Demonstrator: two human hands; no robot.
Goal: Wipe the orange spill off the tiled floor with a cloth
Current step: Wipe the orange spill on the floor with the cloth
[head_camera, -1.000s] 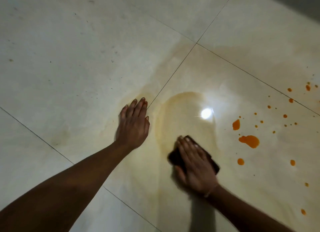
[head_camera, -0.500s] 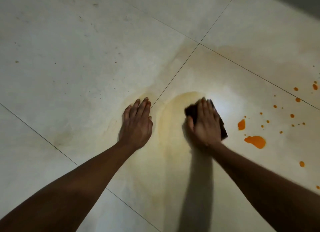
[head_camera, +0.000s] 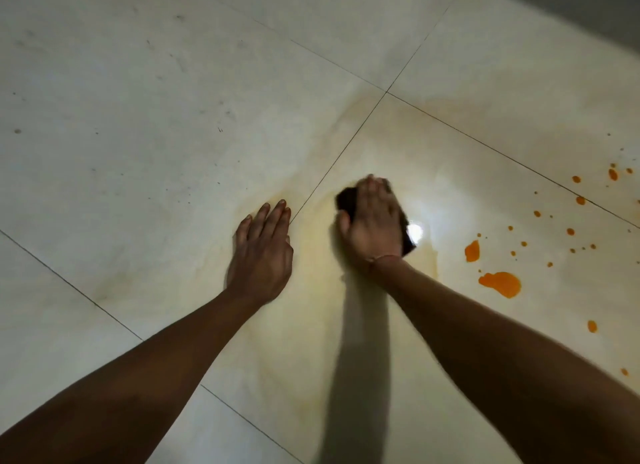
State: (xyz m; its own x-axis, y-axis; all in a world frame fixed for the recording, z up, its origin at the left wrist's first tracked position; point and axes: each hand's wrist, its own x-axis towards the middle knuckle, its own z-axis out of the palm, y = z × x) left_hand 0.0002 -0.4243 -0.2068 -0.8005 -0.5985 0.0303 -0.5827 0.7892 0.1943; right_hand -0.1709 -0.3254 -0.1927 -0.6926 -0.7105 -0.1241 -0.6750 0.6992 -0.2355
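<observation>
My right hand (head_camera: 374,221) presses flat on a dark cloth (head_camera: 348,200) against the pale tiled floor (head_camera: 138,117); the cloth shows at the hand's left and right edges and is mostly hidden under the palm. My left hand (head_camera: 261,252) lies flat on the floor to the left, fingers together, holding nothing. A large orange blob (head_camera: 500,284) and a smaller one (head_camera: 472,251) sit to the right of the cloth, with several small orange drops (head_camera: 571,231) beyond. A yellowish smear (head_camera: 311,290) covers the tile around both hands.
Dark grout lines cross at the tile joint (head_camera: 385,92) beyond my hands. A bright light reflection (head_camera: 415,230) glares on the wet tile beside the cloth. A dark strip, perhaps a wall base (head_camera: 588,10), runs along the top right.
My right hand has pushed the cloth away from me, from near my body to the far edge of the smear, then slightly left. My left hand has stayed planted.
</observation>
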